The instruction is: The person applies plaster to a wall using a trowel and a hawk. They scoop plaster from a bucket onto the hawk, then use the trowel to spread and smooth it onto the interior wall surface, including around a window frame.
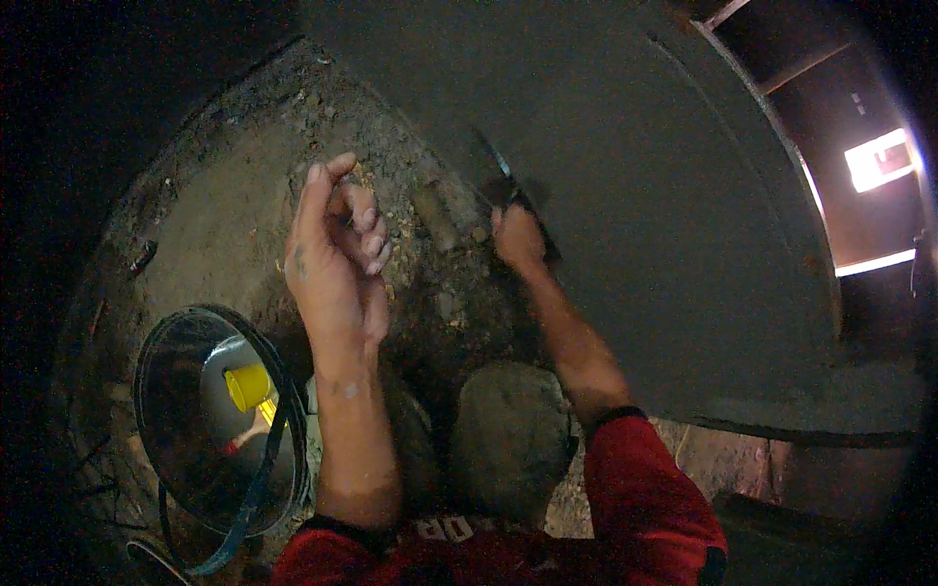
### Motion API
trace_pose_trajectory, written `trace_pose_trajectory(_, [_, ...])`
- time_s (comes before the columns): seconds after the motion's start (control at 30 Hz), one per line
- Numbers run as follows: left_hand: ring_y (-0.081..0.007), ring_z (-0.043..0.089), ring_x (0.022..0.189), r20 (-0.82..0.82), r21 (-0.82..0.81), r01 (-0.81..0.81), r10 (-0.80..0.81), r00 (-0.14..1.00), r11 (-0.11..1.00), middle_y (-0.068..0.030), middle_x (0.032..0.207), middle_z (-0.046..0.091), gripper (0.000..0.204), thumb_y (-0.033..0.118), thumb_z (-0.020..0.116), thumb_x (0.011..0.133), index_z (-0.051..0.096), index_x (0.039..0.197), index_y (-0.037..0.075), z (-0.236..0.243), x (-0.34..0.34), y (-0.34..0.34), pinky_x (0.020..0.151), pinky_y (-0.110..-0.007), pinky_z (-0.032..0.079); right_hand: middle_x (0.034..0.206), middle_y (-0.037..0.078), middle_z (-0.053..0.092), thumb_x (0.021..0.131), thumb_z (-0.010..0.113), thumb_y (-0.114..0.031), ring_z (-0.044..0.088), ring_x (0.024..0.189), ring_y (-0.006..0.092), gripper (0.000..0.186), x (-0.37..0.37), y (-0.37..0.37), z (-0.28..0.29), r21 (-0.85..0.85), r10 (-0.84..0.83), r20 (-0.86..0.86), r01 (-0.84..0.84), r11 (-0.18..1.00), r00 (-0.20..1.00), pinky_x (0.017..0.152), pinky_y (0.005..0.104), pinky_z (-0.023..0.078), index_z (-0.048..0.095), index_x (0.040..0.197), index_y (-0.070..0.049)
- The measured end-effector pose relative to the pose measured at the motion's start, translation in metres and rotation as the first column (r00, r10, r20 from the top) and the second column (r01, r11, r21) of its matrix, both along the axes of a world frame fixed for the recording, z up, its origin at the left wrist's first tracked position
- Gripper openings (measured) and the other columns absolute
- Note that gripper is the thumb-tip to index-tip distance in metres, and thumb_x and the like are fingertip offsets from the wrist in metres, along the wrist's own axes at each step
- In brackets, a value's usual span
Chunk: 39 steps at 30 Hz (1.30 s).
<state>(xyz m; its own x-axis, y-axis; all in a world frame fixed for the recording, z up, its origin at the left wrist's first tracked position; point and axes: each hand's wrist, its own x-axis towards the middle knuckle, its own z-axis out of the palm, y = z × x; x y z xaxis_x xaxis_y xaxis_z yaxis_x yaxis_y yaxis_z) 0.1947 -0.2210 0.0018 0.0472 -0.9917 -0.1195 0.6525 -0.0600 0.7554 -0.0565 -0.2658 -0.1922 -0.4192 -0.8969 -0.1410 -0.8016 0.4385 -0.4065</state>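
Note:
My left hand (334, 234) is raised over the dirty floor with its fingers loosely curled and apart, holding nothing that I can see. My right hand (518, 234) grips a dark trowel (503, 165) by its handle, the metal blade lying against the smooth grey plastered surface (684, 244) to my right. A rough edge of rubble (440, 215) runs along the foot of that surface, just left of the trowel.
A black bucket (149, 386) with a strap-like handle stands at lower left, a yellow scoop (246, 388) inside. My bent knees (508, 430) are below my hands. A dark wall (176, 78) borders the floor at upper left; a framed opening (801, 73) with bright light is at right.

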Motion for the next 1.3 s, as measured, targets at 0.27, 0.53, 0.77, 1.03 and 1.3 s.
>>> trace_pose_trajectory(0.27, [-0.0075,0.042,0.051,-0.085,-0.029,0.034,-0.036,0.996,0.999,-0.0002,0.068,0.049,0.036,0.035,0.050,0.102,0.057,0.115,0.002,-0.001,-0.002,0.005,0.042,-0.021,0.029,0.063,0.019,0.058,0.096,0.058,-0.038,0.049,0.055,0.0278,0.049,-0.038,0.040,0.123,-0.567,-0.148,0.025,0.136,0.813,0.989,0.056,0.0447,0.040,0.058,0.073,0.005])
trace_pose_trajectory(0.53, [-0.0077,0.042,0.051,-0.099,-0.035,0.069,-0.072,0.992,0.997,-0.0007,0.068,0.049,0.037,0.035,0.052,0.101,0.057,0.115,0.002,0.000,-0.013,0.010,0.042,-0.022,0.028,0.077,0.028,0.063,0.097,0.053,-0.045,0.061,0.070,0.0479,0.052,-0.029,0.132,0.015,-0.109,-0.033,-0.199,0.011,0.994,0.979,0.065,0.0547,0.048,0.062,0.081,0.004])
trace_pose_trajectory(0.77, [-0.0076,0.041,0.052,-0.054,-0.086,0.090,-0.095,0.994,0.992,-0.0004,0.069,0.048,0.040,0.038,0.052,0.100,0.055,0.117,0.002,0.011,-0.009,0.016,0.043,-0.021,0.028,0.096,0.031,0.063,0.097,0.052,-0.038,0.061,0.092,0.0494,0.043,-0.028,0.093,-0.058,0.177,0.106,0.012,-0.106,0.978,0.994,0.082,0.0559,0.048,0.059,0.104,0.004])
trace_pose_trajectory(1.03, [-0.0069,0.041,0.053,0.012,-0.046,0.052,-0.052,0.999,0.998,0.0003,0.071,0.046,0.042,0.042,0.052,0.099,0.055,0.118,0.005,0.011,-0.006,0.010,0.043,-0.021,0.029,0.102,0.028,0.066,0.093,0.058,-0.035,0.064,0.095,0.0463,0.043,-0.037,0.055,-0.067,0.100,0.023,-0.047,-0.018,0.995,0.999,0.086,0.0537,0.051,0.060,0.113,0.004])
trace_pose_trajectory(1.3, [-0.0070,0.040,0.054,-0.035,-0.019,0.121,-0.122,0.992,0.992,0.0003,0.071,0.046,0.041,0.041,0.052,0.100,0.055,0.119,0.005,0.010,-0.018,0.011,0.043,-0.020,0.030,0.078,0.021,0.064,0.094,0.061,-0.034,0.059,0.068,0.0341,0.041,-0.114,0.124,0.045,-0.207,0.033,-0.167,-0.068,0.976,0.985,0.064,0.0469,0.046,0.061,0.086,0.005])
